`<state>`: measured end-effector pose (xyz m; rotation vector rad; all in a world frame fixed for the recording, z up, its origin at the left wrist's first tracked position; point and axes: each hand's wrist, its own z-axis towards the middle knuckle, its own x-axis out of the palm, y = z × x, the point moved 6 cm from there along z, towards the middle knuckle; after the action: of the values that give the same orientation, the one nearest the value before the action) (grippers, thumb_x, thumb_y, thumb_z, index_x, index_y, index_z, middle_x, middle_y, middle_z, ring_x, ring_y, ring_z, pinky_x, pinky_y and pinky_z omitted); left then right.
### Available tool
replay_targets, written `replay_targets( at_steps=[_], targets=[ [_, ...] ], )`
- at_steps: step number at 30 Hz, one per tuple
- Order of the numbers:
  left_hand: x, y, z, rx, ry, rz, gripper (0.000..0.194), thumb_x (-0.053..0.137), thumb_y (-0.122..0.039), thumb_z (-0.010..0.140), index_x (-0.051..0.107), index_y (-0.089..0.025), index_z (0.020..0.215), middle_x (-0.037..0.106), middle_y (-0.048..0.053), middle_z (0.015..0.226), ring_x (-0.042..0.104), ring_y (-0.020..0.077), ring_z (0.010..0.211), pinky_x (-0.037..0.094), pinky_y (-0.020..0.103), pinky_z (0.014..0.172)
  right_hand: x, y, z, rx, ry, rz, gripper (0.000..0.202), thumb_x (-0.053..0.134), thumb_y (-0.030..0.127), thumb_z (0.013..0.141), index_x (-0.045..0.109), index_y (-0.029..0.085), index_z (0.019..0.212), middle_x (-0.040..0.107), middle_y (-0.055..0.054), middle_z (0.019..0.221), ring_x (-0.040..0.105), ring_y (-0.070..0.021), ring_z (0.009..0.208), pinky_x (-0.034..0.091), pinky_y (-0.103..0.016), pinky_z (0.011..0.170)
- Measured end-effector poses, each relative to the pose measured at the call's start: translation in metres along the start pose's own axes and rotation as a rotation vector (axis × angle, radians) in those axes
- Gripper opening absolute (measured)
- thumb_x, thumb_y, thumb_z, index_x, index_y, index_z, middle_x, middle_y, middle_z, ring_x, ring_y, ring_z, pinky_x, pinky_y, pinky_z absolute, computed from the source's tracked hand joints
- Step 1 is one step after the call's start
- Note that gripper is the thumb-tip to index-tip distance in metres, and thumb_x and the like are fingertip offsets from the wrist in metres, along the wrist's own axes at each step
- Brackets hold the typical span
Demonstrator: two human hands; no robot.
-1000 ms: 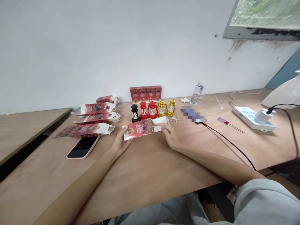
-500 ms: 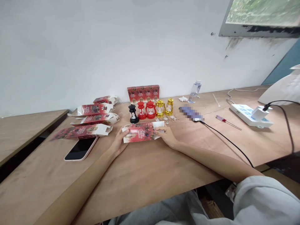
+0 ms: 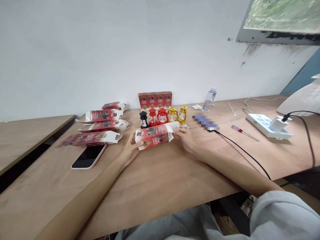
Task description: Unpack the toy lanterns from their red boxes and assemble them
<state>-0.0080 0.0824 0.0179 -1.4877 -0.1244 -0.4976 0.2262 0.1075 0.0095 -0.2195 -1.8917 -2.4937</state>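
Left hand [image 3: 132, 147] clasped round 1 end of red box [image 3: 154, 135], right hand [image 3: 184, 137] at white flap [image 3: 173, 126], grip unclear

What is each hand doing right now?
Left hand: holding one end of a red box.
Right hand: at the box's white flap; whether it grips cannot be told.

Forearms [image 3: 87, 200] angled inward, left hand [image 3: 132, 146] in a grip, right hand [image 3: 187, 139] curled
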Motion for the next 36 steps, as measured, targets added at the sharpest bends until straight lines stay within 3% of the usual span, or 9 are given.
replay_targets(
  at_steps=[4, 8, 12, 18, 23, 27, 31, 33, 36],
  targets=[
    [-0.006, -0.007, 0.000, 0.025, -0.062, -0.064, 0.061, 0.080, -0.025, 0.055, 0.055, -0.029, 0.111, 0.061, 0.000, 0.112, 0.060, 0.0187, 0.099, 0.053, 0.029, 0.081, -0.026, 0.015, 0.010, -0.007, -0.054, 0.125, 0.017, 0.074, 0.035, 0.058, 0.067, 0.020, 0.062, 0.058, -0.005, 0.110, 0.058, -0.0185, 0.095, 0.048, -0.034, 0.080],
    [-0.021, -0.018, 0.004, 0.083, -0.146, -0.086, 0.056, 0.077, -0.025, 0.058, 0.056, -0.028, 0.110, 0.062, -0.002, 0.111, 0.060, 0.0166, 0.096, 0.052, 0.025, 0.076, -0.064, 0.038, 0.019, -0.011, -0.106, 0.105, 0.018, 0.074, 0.037, 0.060, 0.069, 0.021, 0.068, 0.065, -0.003, 0.086, 0.060, -0.0141, 0.073, 0.051, -0.032, 0.068],
    [-0.028, -0.029, 0.008, 0.188, -0.147, -0.126, 0.052, 0.074, -0.024, 0.061, 0.056, -0.028, 0.110, 0.064, -0.001, 0.109, 0.060, 0.0156, 0.097, 0.050, 0.024, 0.077, -0.094, 0.076, 0.025, -0.086, -0.134, -0.073, 0.018, 0.077, 0.035, 0.056, 0.069, 0.020, 0.064, 0.065, -0.002, 0.071, 0.059, -0.0135, 0.063, 0.052, -0.032, 0.062],
    [-0.031, -0.023, 0.011, 0.153, -0.185, -0.130, 0.035, 0.079, -0.025, 0.055, 0.064, -0.018, 0.086, 0.069, -0.001, 0.084, 0.062, 0.0110, 0.075, 0.049, 0.019, 0.070, -0.071, 0.116, 0.014, -0.156, 0.154, -0.522, 0.009, 0.074, 0.027, 0.058, 0.068, 0.021, 0.056, 0.067, -0.004, 0.074, 0.057, -0.0135, 0.061, 0.048, -0.032, 0.062],
    [-0.029, -0.030, 0.009, 0.198, -0.218, -0.144, 0.043, 0.084, -0.036, 0.048, 0.066, -0.017, 0.082, 0.070, 0.001, 0.081, 0.063, 0.0149, 0.075, 0.051, 0.023, 0.069, -0.057, 0.127, 0.003, -0.141, 0.378, -1.000, 0.013, 0.061, 0.031, 0.072, 0.066, 0.019, 0.068, 0.065, -0.003, 0.076, 0.058, -0.0149, 0.066, 0.045, -0.030, 0.061],
    [-0.012, -0.062, -0.006, 0.329, -0.218, -0.045, 0.056, 0.078, -0.058, 0.049, 0.066, -0.021, 0.090, 0.069, 0.002, 0.095, 0.062, 0.0196, 0.090, 0.051, 0.026, 0.074, -0.062, 0.137, -0.002, -0.097, 0.448, -1.234, 0.019, 0.056, 0.036, 0.076, 0.065, 0.019, 0.078, 0.066, -0.004, 0.081, 0.060, -0.0179, 0.072, 0.042, -0.029, 0.060],
    [0.024, -0.106, -0.020, 0.468, -0.144, 0.380, 0.085, 0.082, -0.052, 0.045, 0.053, -0.027, 0.122, 0.061, 0.004, 0.117, 0.057, 0.0228, 0.106, 0.049, 0.029, 0.083, -0.040, 0.164, -0.007, -0.354, 0.366, -1.208, 0.022, 0.054, 0.039, 0.080, 0.065, 0.021, 0.085, 0.067, -0.004, 0.089, 0.060, -0.0196, 0.082, 0.044, -0.032, 0.069],
    [0.053, -0.122, -0.021, 0.509, -0.010, 0.759, 0.102, 0.084, -0.040, 0.045, 0.038, -0.028, 0.134, 0.057, 0.007, 0.122, 0.054, 0.0261, 0.111, 0.047, 0.035, 0.089, -0.018, 0.184, -0.014, -0.529, 0.300, -1.093, 0.022, 0.052, 0.036, 0.083, 0.065, 0.020, 0.088, 0.067, -0.005, 0.092, 0.060, -0.0182, 0.084, 0.045, -0.032, 0.073],
    [0.094, -0.128, -0.015, 0.472, 0.272, 1.194, 0.100, 0.081, -0.040, 0.052, 0.031, -0.028, 0.138, 0.052, 0.010, 0.128, 0.051, 0.0289, 0.114, 0.044, 0.041, 0.093, 0.020, 0.211, -0.030, -0.738, 0.314, -0.928, 0.020, 0.051, 0.030, 0.085, 0.065, 0.020, 0.093, 0.067, -0.004, 0.095, 0.060, -0.0164, 0.086, 0.045, -0.032, 0.077]
  ],
)
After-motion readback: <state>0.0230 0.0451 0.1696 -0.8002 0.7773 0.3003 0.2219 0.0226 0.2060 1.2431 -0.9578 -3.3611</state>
